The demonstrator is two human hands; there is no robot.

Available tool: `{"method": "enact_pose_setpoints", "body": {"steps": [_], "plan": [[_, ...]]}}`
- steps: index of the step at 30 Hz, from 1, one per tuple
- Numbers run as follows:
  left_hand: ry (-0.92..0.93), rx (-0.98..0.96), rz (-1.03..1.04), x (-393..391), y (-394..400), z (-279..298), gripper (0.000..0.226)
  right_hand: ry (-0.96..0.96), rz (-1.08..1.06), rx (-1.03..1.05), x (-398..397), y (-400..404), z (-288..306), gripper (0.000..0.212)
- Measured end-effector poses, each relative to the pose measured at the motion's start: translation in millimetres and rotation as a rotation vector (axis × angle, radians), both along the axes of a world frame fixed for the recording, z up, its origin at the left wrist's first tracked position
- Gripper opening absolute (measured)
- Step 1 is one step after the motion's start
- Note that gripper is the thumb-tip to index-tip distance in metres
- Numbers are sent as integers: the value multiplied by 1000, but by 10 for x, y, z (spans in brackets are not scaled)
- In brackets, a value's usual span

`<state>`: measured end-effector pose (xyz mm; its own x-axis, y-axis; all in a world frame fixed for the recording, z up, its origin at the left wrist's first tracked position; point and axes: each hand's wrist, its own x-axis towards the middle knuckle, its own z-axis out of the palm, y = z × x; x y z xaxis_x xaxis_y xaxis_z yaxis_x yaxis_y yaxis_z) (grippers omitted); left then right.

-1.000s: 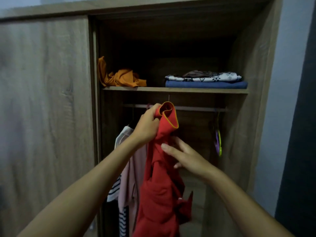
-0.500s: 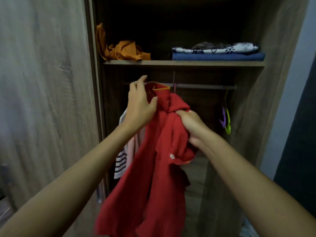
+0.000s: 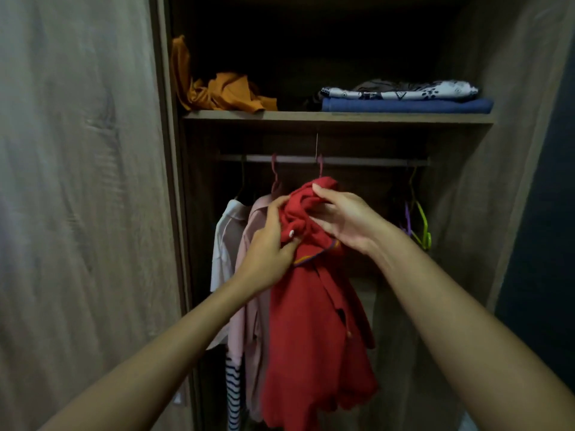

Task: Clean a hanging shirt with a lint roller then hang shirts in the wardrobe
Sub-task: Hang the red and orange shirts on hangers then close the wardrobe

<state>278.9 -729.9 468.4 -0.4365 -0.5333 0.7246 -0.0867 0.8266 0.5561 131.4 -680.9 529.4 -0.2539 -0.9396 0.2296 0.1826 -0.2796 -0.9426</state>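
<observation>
Before the open wardrobe (image 3: 466, 213) I hold the red shirt (image 3: 314, 321) up just under the hanging rail (image 3: 357, 160). My left hand (image 3: 270, 253) has its grip curled into the bunched collar from the left side, thumb pressed against the cloth near a small white button. My right hand (image 3: 348, 222) pinches the top of the same bunch from the right, fingertips on the crumpled fabric. The shirt is a plain, matte red, gathered into thick folds at the top and hanging loose and long below; a thin purple and orange trim shows along one edge of the collar. A pink hanger hook (image 3: 320, 166) rises from the top of the bunch to the rail.

Just left of the red shirt hang a pale pink shirt (image 3: 252, 306) and a white one (image 3: 222, 244), with a striped garment (image 3: 233, 396) showing below them. Green and purple hangers (image 3: 420, 225) hang bare at the right end of the rail. Above, on the shelf (image 3: 295, 115), lie a crumpled orange cloth (image 3: 224, 91) at the left and a folded blue cloth (image 3: 404, 105) with a patterned piece on top at the right. The sliding door (image 3: 77, 213) with its wood grain fills the left side.
</observation>
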Motion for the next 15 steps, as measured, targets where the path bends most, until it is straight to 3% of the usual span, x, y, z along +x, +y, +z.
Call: {"method": "enact_pose_setpoints", "body": {"steps": [3,7,9,11,13,15], "plan": [[93,16,-16,-13,-160,4,52,415,17,136,-147,103,-199,27],[210,73,-40,-63,-339,-45,29,349,238,226,-192,96,-629,40],[204,125,-27,-87,-379,-81,27,416,131,190,-159,21,-709,35],[9,192,123,-91,-450,-50,21,484,9,131,-162,-59,-633,27],[-287,88,445,-55,-521,70,25,534,-25,82,-209,-135,-506,23],[-283,-17,458,-39,-523,218,40,624,-48,57,-257,-195,-389,24]]}}
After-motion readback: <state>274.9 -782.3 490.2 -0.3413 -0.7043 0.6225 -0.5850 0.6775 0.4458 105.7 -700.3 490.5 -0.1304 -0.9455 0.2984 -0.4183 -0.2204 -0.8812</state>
